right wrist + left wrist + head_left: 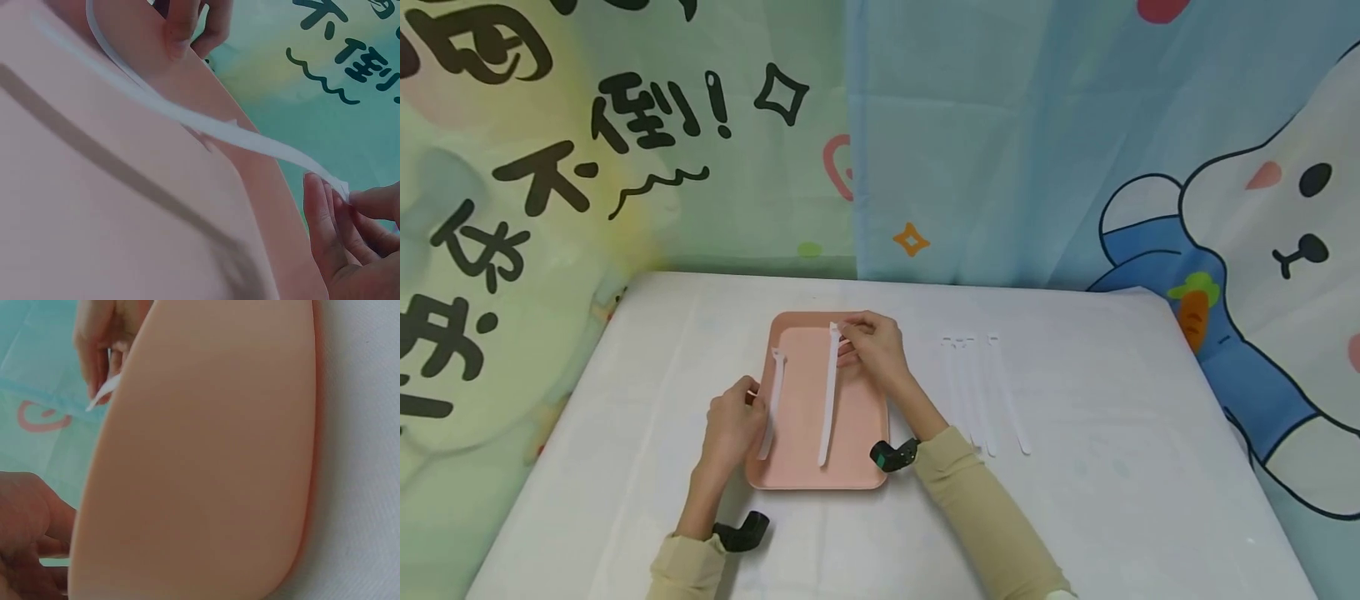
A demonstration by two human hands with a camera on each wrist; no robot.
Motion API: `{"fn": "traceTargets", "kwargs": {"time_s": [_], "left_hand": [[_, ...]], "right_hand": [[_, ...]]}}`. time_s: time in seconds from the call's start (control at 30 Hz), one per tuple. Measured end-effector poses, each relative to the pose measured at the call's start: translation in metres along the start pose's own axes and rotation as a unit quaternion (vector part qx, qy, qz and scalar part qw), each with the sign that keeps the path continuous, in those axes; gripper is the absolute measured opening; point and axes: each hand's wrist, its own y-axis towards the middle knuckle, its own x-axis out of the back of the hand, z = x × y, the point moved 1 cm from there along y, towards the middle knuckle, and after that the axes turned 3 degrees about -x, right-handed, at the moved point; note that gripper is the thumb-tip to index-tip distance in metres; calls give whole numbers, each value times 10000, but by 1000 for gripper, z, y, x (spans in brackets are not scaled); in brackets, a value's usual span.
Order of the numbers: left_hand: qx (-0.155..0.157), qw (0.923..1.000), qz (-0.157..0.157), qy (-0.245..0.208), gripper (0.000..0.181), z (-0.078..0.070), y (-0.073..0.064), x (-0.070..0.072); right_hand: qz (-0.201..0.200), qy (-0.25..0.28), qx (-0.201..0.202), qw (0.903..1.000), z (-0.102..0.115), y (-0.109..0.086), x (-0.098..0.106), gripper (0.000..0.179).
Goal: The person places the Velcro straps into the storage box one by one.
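A pink rectangular tray (797,400) lies on the table. My right hand (874,342) pinches the wider end of a thin white strap (829,400) between thumb and fingers above the tray. In the right wrist view this strap (219,130) stretches from the fingertips across the tray and casts a shadow on its floor. A second white strap (772,408) with a wider head lies along the tray's left side. At the left rim, my left hand (733,421) holds the tray's edge, with fingers on both sides of the wall in the right wrist view.
Several more white straps (981,396) lie side by side on the white tablecloth (1112,467), right of the tray. Printed curtains (955,142) hang behind and beside the table. A black wrist camera (741,533) is worn on each wrist.
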Motion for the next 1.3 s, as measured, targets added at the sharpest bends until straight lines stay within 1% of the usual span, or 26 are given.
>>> {"fn": "traceTargets", "kwargs": {"time_s": [0.1,0.13,0.27,0.4,0.5,0.67,0.93,1.2,1.3], "left_hand": [[-20,10000,15,8,20,0,1,-1],[-14,10000,10,9,20,1,1,-1],[2,10000,-38,40,19,1,0,-1],[-17,9999,-85,80,19,0,-1,-1],[-30,9999,-98,47,19,-1,-2,-1],[-56,10000,-66,-11,20,-3,-2,-4],[-114,9998,-134,52,19,-1,-1,-4],[-92,9998,-173,79,20,-2,-2,-2],[-91,9997,-189,89,20,-2,-2,-3]], "right_hand": [[28,-30,9,10000,-3,3,-5,22],[13,-27,69,10000,-8,6,-7,21],[98,109,124,9998,-13,10,-15,20],[121,243,-34,9996,-16,11,-24,21],[152,123,-150,9997,-18,11,-30,23],[184,-61,-230,9995,-21,12,-36,24],[202,120,-290,9993,-25,14,-41,23],[571,38,-481,9972,-30,15,-45,23],[653,-63,-522,9965,-31,15,-46,22]]}}
